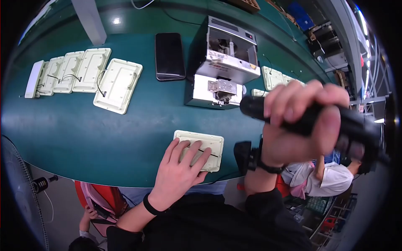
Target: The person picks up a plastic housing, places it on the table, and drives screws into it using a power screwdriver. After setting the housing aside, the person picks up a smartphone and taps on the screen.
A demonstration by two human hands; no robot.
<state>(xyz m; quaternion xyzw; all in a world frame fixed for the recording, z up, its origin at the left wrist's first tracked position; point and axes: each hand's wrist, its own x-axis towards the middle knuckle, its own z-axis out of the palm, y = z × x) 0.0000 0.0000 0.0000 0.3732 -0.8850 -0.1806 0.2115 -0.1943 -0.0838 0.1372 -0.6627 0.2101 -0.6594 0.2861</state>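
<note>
On the green tabletop (pixel 104 138), the left hand (pixel 178 169) lies flat with fingers spread on the cream rectangular plastic panel (pixel 205 146), whose long axis runs left to right. Just right and raised above it, the right hand (pixel 299 125) is clamped around a black cylindrical power screwdriver (pixel 351 125), held crosswise.

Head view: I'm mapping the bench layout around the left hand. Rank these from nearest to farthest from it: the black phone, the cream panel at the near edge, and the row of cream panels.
1. The cream panel at the near edge: the left hand lies flat on it.
2. The black phone, straight ahead, mid-table.
3. The row of cream panels, far left; its nearest panel rivals the phone.
</note>
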